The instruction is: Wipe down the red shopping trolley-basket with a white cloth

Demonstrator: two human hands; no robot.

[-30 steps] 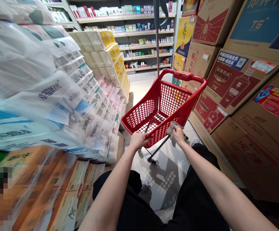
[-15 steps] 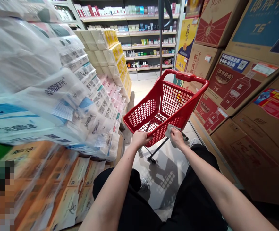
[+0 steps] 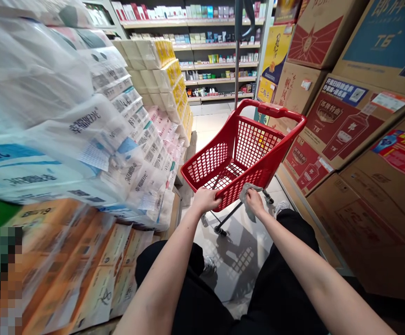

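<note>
Head view looked down a shop aisle at a red basket trolley standing on the tiled floor, just in front of the person's knees. The left hand was clenched over the near rim of the trolley at its left corner. The right hand grasped a grey cloth and pressed it against the same near rim, a little to the right, close beside the other hand. The trolley's handle stood at the far end, raised above the mesh walls. Wrapped tissue packs were stacked high along the left side, cardboard boxes along the right, and stocked shelves closed the aisle's far end.
</note>
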